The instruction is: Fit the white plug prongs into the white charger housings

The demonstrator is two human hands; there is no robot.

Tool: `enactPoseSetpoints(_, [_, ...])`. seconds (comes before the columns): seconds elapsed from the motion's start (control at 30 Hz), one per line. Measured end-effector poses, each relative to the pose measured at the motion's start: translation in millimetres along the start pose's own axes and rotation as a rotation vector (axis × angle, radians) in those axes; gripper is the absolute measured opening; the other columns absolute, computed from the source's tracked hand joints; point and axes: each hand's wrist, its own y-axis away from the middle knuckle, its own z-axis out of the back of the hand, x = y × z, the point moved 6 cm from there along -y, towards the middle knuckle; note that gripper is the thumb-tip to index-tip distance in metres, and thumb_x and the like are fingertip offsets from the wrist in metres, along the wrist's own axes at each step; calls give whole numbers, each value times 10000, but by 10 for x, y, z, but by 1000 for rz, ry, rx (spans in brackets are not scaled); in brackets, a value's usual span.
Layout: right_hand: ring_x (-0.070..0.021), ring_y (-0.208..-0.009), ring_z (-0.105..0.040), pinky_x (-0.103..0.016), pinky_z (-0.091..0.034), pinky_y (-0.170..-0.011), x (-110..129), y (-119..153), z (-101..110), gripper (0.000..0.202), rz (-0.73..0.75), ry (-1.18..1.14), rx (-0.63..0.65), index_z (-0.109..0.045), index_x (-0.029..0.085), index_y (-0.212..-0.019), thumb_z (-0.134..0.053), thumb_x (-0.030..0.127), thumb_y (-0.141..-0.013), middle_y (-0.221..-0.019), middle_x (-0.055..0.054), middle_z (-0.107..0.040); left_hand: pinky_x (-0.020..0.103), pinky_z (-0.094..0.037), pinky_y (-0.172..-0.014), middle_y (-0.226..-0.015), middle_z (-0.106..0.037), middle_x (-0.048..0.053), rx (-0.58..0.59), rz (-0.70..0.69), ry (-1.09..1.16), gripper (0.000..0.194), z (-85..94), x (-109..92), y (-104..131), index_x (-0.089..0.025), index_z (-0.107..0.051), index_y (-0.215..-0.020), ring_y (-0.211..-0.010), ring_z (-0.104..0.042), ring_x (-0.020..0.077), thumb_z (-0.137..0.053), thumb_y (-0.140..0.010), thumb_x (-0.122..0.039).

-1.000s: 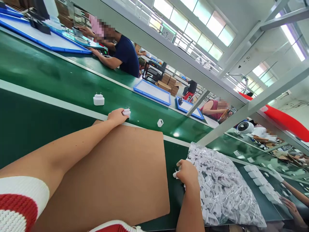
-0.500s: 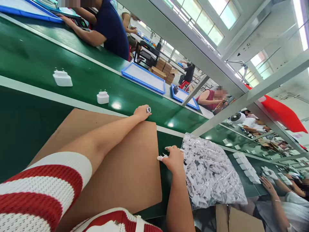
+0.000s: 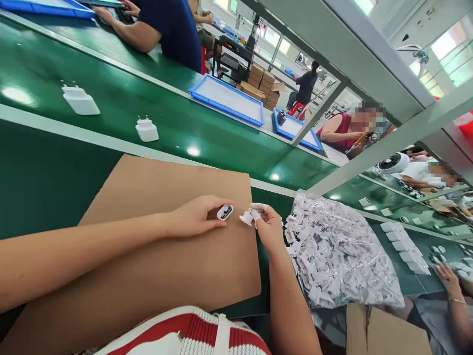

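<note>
Brown cardboard sheet (image 3: 148, 256) lies under both hands. Left hand (image 3: 194, 217) pinches a small white charger body (image 3: 224, 212); just beside it, right hand (image 3: 268, 227) pinches a white plug piece (image 3: 247, 217), near the bag of parts (image 3: 332, 251).

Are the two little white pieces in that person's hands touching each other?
Apart. The head view shows brown cardboard sheet between the charger body in the left hand and the small plug piece in the right hand.
</note>
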Motion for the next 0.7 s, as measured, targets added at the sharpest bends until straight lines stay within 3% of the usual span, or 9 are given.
enactPoseSetpoints(0.13, [-215, -958, -731, -415, -582, -924, -79, 5, -157, 371, 73, 27, 5, -643, 208, -1187, -647, 304, -829, -1003, -63, -752, 380, -455, -1068, -1389, -626, 92, -29, -51, 52, 586, -72, 39, 314, -235, -435, -1502, -1214, -602, 246, -531, -942, -380])
enactPoseSetpoints(0.23, [-212, -1057, -700, -437, -523, -1030, -57, 18, -182, 412, 141, 228, 8, -618, 223, -1284, -600, 296, -879, -1137, -80, -725, 392, -478, -1062, -1471, -542, 122, -144, 10, 119, 768, -24, 138, 342, -217, -342, -1543, -1252, -576, 264, -642, -871, -435])
enactPoseSetpoints(0.3, [-213, -1083, -688, -434, -515, -1041, -42, 27, -210, 455, 128, 282, 55, -597, 235, -1325, -618, 299, -875, -1199, -85, -707, 393, -515, -1000, -1355, -620, 123, -197, 54, 124, 726, 8, 187, 324, -195, -486, -1436, -1167, -614, 273, -711, -811, -487])
enactPoseSetpoints(0.4, [-213, -1022, -703, -403, -558, -971, -33, 39, -256, 517, 62, 263, 116, -622, 235, -1287, -719, 267, -781, -1142, -75, -726, 368, -522, -923, -1132, -719, 88, -175, -2, 113, 390, 9, 165, 291, -189, -672, -1167, -1042, -644, 247, -651, -875, -446])
enactPoseSetpoints(0.47, [-208, -945, -710, -383, -578, -909, -17, 36, -259, 433, 54, 280, 95, -692, 231, -1153, -752, 242, -725, -1028, -54, -744, 348, -509, -916, -1118, -733, 73, -143, -65, 128, 302, 0, 137, 281, -198, -694, -1134, -1025, -646, 227, -609, -909, -380])
enactPoseSetpoints(0.57, [-195, -838, -697, -353, -587, -801, -21, 23, -283, 213, 58, 295, 109, -740, 221, -911, -758, 256, -702, -927, -38, -732, 333, -502, -915, -1142, -731, 69, -142, -60, 179, 354, 9, 169, 269, -197, -680, -1184, -1036, -641, 222, -657, -872, -362])
enactPoseSetpoints(0.7, [-194, -823, -675, -335, -575, -729, -81, 14, -368, 284, 49, 327, 175, -745, 229, -977, -788, 316, -710, -954, -42, -729, 329, -492, -901, -1071, -734, 63, -127, -70, 217, 281, 11, 196, 253, -188, -703, -1056, -999, -630, 219, -672, -857, -385])
